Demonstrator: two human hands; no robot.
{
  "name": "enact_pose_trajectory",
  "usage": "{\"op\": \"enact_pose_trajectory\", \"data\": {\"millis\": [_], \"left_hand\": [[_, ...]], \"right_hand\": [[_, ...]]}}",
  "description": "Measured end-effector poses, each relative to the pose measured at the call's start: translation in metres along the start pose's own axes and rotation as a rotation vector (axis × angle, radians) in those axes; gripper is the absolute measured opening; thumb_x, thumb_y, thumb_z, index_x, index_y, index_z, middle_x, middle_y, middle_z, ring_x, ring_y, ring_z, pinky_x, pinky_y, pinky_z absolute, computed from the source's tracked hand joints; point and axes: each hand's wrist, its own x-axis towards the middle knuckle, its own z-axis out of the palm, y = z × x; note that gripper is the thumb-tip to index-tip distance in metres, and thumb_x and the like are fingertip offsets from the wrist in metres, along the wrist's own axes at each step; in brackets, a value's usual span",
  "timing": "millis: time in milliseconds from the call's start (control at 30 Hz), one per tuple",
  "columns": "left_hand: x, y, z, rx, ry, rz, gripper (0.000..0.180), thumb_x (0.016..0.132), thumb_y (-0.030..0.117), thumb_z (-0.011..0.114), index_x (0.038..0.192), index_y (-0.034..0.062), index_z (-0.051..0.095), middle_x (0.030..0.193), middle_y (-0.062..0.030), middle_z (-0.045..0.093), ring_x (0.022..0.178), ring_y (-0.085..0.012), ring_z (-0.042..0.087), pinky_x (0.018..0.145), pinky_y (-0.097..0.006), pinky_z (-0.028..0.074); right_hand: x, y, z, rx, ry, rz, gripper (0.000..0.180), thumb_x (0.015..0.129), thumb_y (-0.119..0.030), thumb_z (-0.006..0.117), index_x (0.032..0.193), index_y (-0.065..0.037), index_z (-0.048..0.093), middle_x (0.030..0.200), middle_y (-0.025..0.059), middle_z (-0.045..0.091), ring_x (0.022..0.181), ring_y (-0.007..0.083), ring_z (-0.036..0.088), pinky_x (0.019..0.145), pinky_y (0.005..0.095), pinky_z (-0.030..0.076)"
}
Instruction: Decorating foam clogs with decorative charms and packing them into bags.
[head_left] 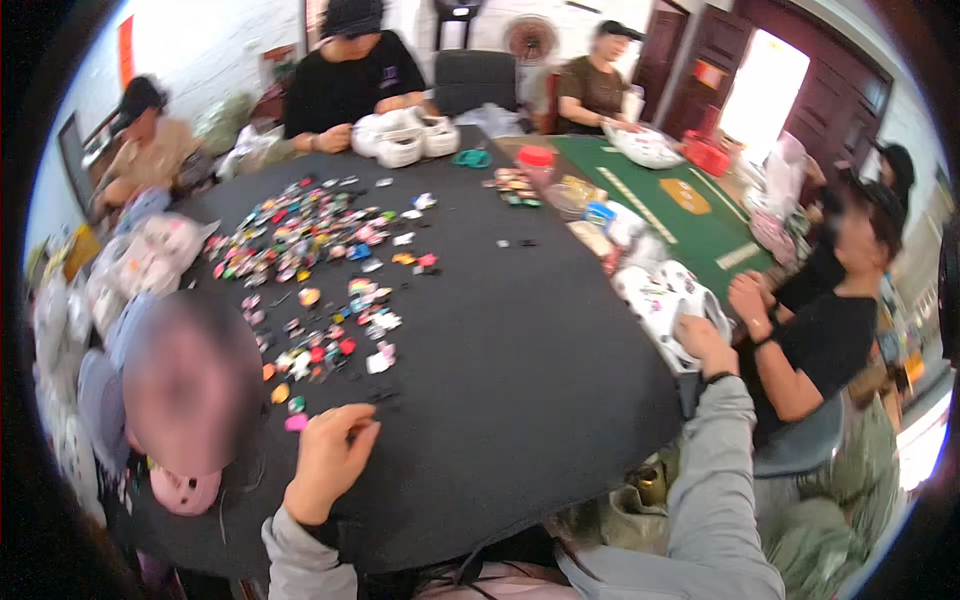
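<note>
White wall (245, 45) toward half past ten. Dark chair (475, 80) and round fan (530, 38) near twelve. Glaring bright opening (770, 85) at two, between reddish-brown doors (842, 100); green-topped table (642, 185) nearer, same bearing. Black-covered table (500, 380) across centre.

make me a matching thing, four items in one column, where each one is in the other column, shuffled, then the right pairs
Column one
1. left hand
2. right hand
3. red-lidded jar
4. fan

Column two
A. at the far side, beside the green tabletop
B. in front of the white wall
C. near a small bright pink piece
D. at the white clogs on the right

Right pairs: 1-C, 2-D, 3-A, 4-B
</note>
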Motion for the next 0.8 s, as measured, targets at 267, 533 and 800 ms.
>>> {"op": "enact_pose_trajectory", "data": {"millis": [267, 533, 800], "left_hand": [[0.003, -0.008, 0.013, 0.002, -0.104, 0.091, 0.022, 0.082, 0.02, 0.066, 0.098, 0.0058, 0.063, 0.081, -0.0109, 0.067, 0.075, -0.0285, 0.066, 0.066, -0.039, 0.052], [-0.017, -0.022, 0.012, -0.06, -0.069, 0.083, 0.02, 0.08, 0.019, 0.067, 0.095, 0.0063, 0.062, 0.076, -0.0083, 0.065, 0.074, -0.0284, 0.065, 0.065, -0.041, 0.05], [-0.011, -0.01, 0.025, 0.191, -0.248, 0.109, 0.025, 0.078, 0.024, 0.064, 0.098, 0.0094, 0.064, 0.087, -0.0079, 0.067, 0.086, -0.0299, 0.065, 0.067, -0.043, 0.05]], "right_hand": [[0.019, -0.155, -0.151, -0.072, -0.029, -0.2, 0.037, 0.081, -0.021, 0.059, 0.11, 0.003, 0.059, 0.103, 0.0235, 0.062, 0.099, 0.0416, 0.057, 0.086, 0.0439, 0.044], [-0.04, -0.44, -0.182, 0.142, 0.176, -1.142, 0.031, 0.073, -0.014, 0.07, 0.1, -0.003, 0.062, 0.093, 0.0154, 0.062, 0.089, 0.0327, 0.059, 0.081, 0.042, 0.046], [-0.049, -0.62, -0.139, 0.223, 0.173, -1.593, 0.023, 0.075, -0.019, 0.068, 0.092, -0.005, 0.061, 0.087, 0.0085, 0.059, 0.09, 0.0263, 0.057, 0.077, 0.0385, 0.047]]}}
